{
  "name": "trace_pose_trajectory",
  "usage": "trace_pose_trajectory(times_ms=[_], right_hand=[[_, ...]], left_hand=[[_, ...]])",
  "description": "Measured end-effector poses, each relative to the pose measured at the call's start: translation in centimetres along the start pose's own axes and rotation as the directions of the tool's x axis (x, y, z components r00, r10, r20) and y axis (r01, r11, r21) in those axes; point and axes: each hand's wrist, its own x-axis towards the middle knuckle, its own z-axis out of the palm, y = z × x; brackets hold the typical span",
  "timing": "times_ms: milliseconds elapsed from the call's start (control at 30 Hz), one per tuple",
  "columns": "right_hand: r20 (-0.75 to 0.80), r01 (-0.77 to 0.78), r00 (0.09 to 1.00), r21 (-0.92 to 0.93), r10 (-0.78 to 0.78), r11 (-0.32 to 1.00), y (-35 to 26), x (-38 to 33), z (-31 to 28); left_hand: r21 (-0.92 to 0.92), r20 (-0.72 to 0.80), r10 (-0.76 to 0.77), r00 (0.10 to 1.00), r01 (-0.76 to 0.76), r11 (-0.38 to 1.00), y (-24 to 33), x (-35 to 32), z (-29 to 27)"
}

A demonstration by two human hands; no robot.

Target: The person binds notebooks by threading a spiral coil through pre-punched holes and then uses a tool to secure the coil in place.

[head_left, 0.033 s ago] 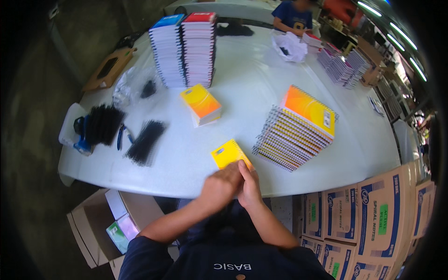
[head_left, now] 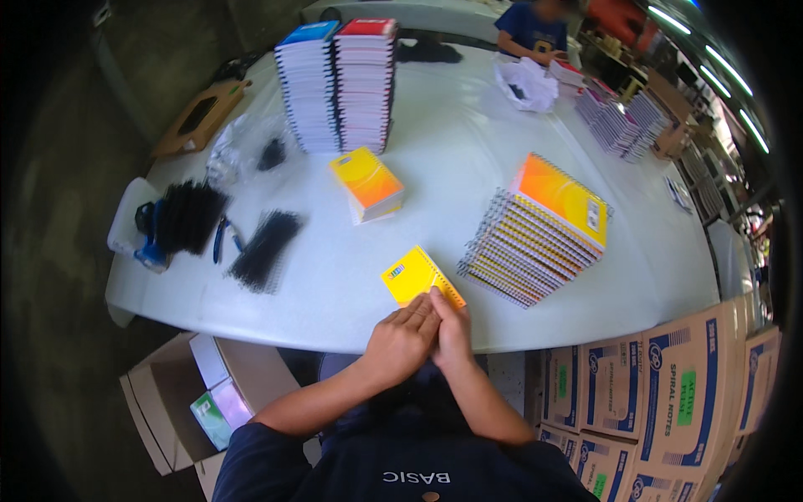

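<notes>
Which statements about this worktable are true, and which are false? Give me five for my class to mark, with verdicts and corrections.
1. The left hand and right hand meet at a yellow notebook. True.
2. The blue-handled tool is in the right hand. False: it lies on the table, beside a black bundle.
3. The red-topped stack stands right of the blue-topped stack. True.
4. The larger yellow-orange stack is left of the smaller yellow-orange stack. False: it is to its right.
5. A white plastic bag lies near the seated co-worker. True.
</notes>
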Motion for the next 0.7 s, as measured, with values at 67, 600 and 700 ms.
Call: trace_pose_trajectory(times_ms=[67, 600, 700], right_hand=[[0.041, 0.069, 0.997, -0.138, -0.064, 0.988, -0.9, 1.0, -1.7], [0.606, 0.568, 0.769, -0.504, -0.202, 0.651, -3.7, 2.9, -5.8], [0.504, 0.447, 0.847, -0.505, -0.168, 0.739, -4.1, 2.4, -5.0]], left_hand=[[-0.257, -0.031, -0.138, 0.990, 0.126, 0.958, -0.8, 0.7, -2.4], [0.487, -0.377, -0.390, 0.840, 0.538, 0.688, -17.9, 0.2, -0.8], [0.463, -0.278, -0.559, 0.781, 0.619, 0.635, -17.8, 0.3, -1.4]])
